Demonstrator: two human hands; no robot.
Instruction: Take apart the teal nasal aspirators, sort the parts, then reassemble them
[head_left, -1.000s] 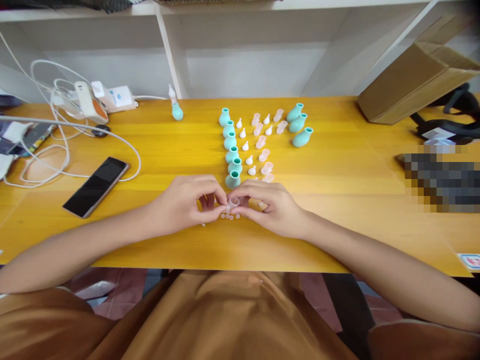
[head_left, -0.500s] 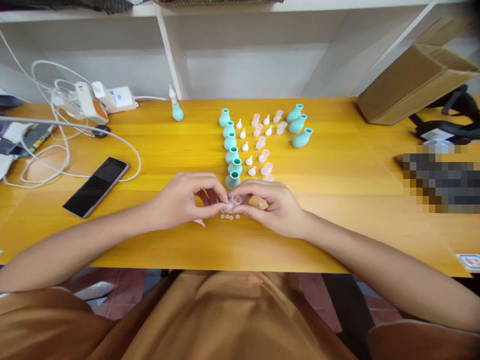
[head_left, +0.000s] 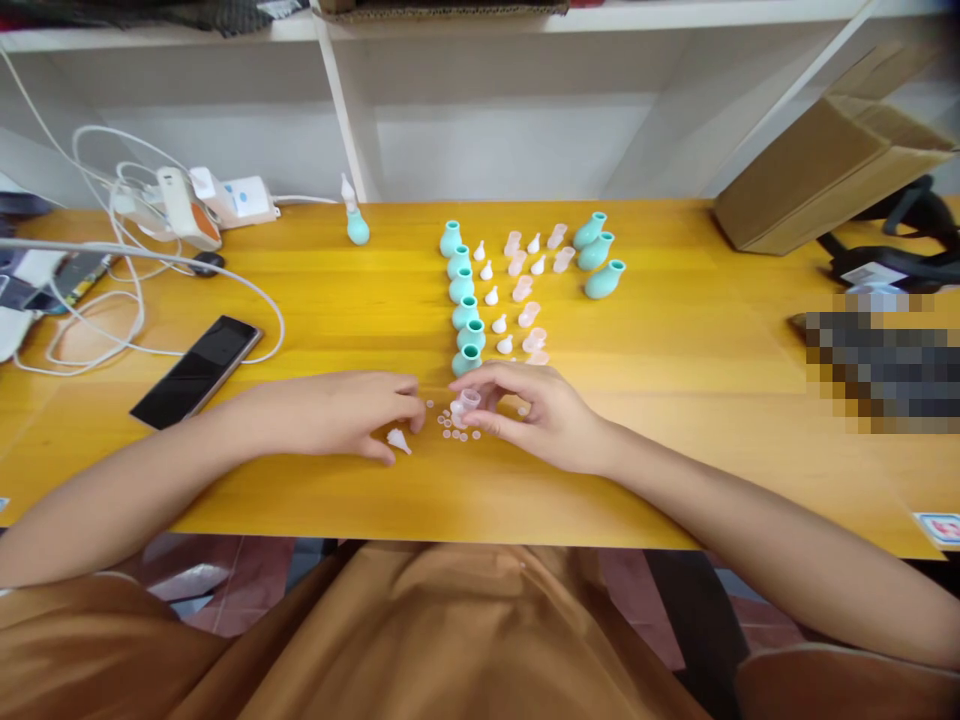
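Observation:
My right hand [head_left: 536,415] pinches a small clear plastic connector [head_left: 468,402] between thumb and fingers, its round mouth facing up. My left hand [head_left: 352,415] is apart from it, fingers spread and curved over a white cone-shaped nozzle tip [head_left: 398,440] lying on the table; touch between them is not plain. Several tiny clear discs [head_left: 456,435] lie below the connector. Just beyond my right hand, a column of teal rubber bulbs [head_left: 470,335] stands mouths up, alongside small white tips [head_left: 499,324] and clear connectors [head_left: 529,314].
Three more teal bulbs [head_left: 604,280] lie tilted at the back right. An assembled bulb aspirator [head_left: 358,226] stands at the back left. A phone [head_left: 196,372], white cables [head_left: 281,300] and chargers [head_left: 247,200] occupy the left. A cardboard box [head_left: 817,180] leans at the right.
My left hand has let go of the clear connector and moved left to the white nozzle tip, its fingers spreading. My right hand still holds the connector in nearly the same place.

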